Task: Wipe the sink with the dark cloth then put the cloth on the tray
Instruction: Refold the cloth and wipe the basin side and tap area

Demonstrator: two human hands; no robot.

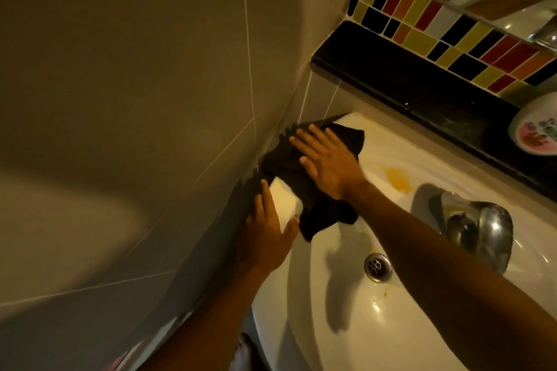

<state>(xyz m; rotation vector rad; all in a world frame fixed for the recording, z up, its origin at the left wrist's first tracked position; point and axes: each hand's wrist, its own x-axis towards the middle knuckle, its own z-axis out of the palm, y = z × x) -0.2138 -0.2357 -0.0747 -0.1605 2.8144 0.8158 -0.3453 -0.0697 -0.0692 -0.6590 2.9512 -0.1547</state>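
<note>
Head view: crumpled dark cloth [304, 172] on sink [391, 325] rim under flat right hand [327, 159], fingers [313, 137] splayed.

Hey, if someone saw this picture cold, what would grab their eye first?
Probably the right hand pressed flat on a dark cloth at the white sink's wall-side rim, with the left hand gripping that rim beside it. Next, the yellow stain near the shiny tap, and the bright coloured tiles above the black ledge.
</note>
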